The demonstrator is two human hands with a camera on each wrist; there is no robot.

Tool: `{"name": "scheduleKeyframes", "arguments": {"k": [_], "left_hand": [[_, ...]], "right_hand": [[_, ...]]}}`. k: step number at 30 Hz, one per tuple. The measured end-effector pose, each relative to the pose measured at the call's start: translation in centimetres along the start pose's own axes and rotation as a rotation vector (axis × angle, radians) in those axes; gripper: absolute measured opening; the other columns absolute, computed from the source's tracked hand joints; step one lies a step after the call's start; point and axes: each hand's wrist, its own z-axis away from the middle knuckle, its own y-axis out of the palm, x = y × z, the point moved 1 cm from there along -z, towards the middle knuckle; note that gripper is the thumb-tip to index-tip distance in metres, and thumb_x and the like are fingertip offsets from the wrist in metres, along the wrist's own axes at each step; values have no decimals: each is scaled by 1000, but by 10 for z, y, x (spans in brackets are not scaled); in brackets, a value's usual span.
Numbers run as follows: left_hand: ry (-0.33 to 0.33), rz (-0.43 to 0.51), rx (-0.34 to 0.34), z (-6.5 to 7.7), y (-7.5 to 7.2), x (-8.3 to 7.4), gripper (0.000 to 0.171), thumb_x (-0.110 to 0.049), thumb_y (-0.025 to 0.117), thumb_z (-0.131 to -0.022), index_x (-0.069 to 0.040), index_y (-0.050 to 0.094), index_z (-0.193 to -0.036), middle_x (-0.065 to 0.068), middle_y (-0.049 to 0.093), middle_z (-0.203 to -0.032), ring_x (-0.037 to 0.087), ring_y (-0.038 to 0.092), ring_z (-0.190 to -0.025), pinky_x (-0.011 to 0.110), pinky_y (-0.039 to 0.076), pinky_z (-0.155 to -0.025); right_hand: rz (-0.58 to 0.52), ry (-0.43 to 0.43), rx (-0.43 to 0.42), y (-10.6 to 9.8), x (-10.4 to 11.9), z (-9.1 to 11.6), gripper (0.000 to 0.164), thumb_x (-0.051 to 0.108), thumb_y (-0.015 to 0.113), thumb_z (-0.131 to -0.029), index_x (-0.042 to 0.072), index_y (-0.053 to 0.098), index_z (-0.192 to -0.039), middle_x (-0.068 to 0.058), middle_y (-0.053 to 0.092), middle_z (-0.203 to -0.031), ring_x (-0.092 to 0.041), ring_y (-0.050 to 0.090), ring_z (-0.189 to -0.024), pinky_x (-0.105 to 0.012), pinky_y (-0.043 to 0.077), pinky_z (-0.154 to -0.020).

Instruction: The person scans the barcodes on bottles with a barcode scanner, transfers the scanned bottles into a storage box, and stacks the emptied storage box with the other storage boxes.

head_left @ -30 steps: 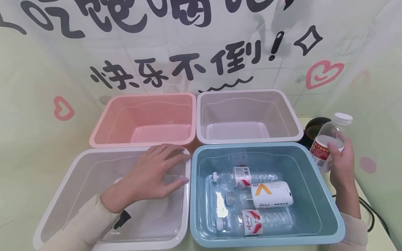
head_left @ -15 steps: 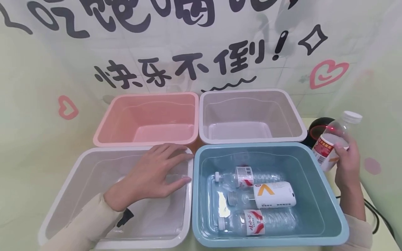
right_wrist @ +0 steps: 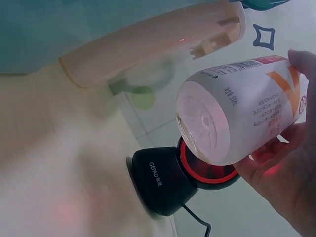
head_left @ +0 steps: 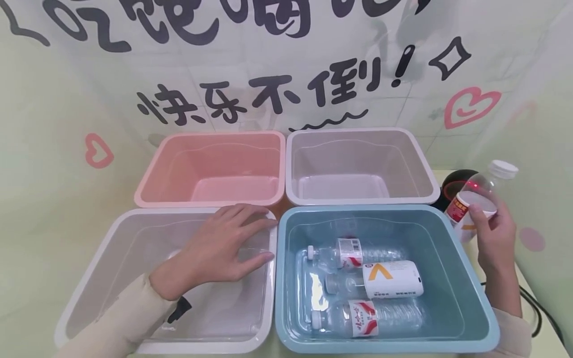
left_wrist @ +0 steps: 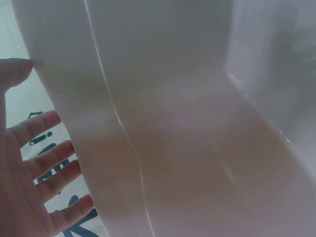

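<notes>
My right hand [head_left: 496, 238] grips a clear plastic bottle [head_left: 461, 215] with a white cap and a white label marked in red and orange. It is tilted, cap up, beyond the blue bin's right side. In the right wrist view the bottle's base [right_wrist: 202, 121] overlaps a black scanner [right_wrist: 160, 175] with a glowing red ring. My left hand [head_left: 215, 248] has its fingers spread, the fingertips at the rim of the light grey bin [head_left: 134, 278]. The left wrist view shows those fingers [left_wrist: 49, 163] along the bin's edge, holding nothing.
The blue bin [head_left: 447, 343] has three empty bottles lying in it, one with a white label [head_left: 396, 279]. Behind stand a pink bin [head_left: 210, 205] and a greyish-lilac bin [head_left: 358, 201]. Black cables [head_left: 537, 308] run along the right edge of the table.
The bottle has turned in my right hand, bringing the orange mark into view, and shifted slightly right. A red light now shows at the scanner. My left hand stays on the rim.
</notes>
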Motion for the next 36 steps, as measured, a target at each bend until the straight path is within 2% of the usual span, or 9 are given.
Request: {"name": "scheduleKeyframes", "arguments": {"k": [6, 10, 16, 25, 31, 36], "left_hand": [[-6, 5, -2, -1, 0, -1, 59, -62, 65, -94, -27, 68, -140, -2, 60, -146, 23, 53, -140, 52, 45, -120], [-1, 4, -10, -1, 0, -1, 58, -62, 66, -94, -26, 68, -139, -2, 60, -146, 24, 53, -140, 52, 45, -121], [-2, 1, -8, -1, 1, -1, 58, -62, 65, -94, -26, 68, -139, -2, 60, -146, 24, 54, -140, 53, 45, -120], [3, 1, -13, -1, 2, -1, 58, -62, 65, -94, -26, 68, -139, -2, 61, -145, 24, 54, -139, 52, 46, -119], [6, 2, -15, -1, 2, 0, 58, -62, 65, -94, -26, 68, -139, -2, 61, -145, 24, 54, -139, 52, 46, -120], [9, 2, -18, -1, 2, 0, 58, -62, 65, -94, -25, 68, -138, -1, 61, -145, 25, 54, -140, 52, 45, -120]], "right_hand": [[136, 35, 12, -2, 0, -1, 51, 26, 61, -106, 23, 51, -156, 18, 57, -130, -2, 57, -115, -4, 51, -86], [151, 48, -14, -2, 0, -1, 52, 27, 64, -104, 25, 48, -153, 18, 54, -127, -2, 55, -112, -4, 51, -82], [55, 72, -55, 0, 0, -2, 53, 26, 68, -100, 26, 45, -148, 14, 52, -129, -6, 54, -112, -7, 51, -80], [-100, 16, -63, 0, 0, -3, 53, 17, 69, -96, 22, 45, -143, 6, 53, -129, -12, 54, -112, -10, 53, -79], [-125, 44, -87, -1, -1, -3, 54, 18, 70, -97, 23, 43, -143, 6, 53, -127, -12, 54, -111, -10, 53, -78], [-148, 28, -85, -1, -2, -3, 57, 17, 70, -97, 22, 42, -146, 5, 52, -131, -12, 53, -114, -11, 52, -80]]}}
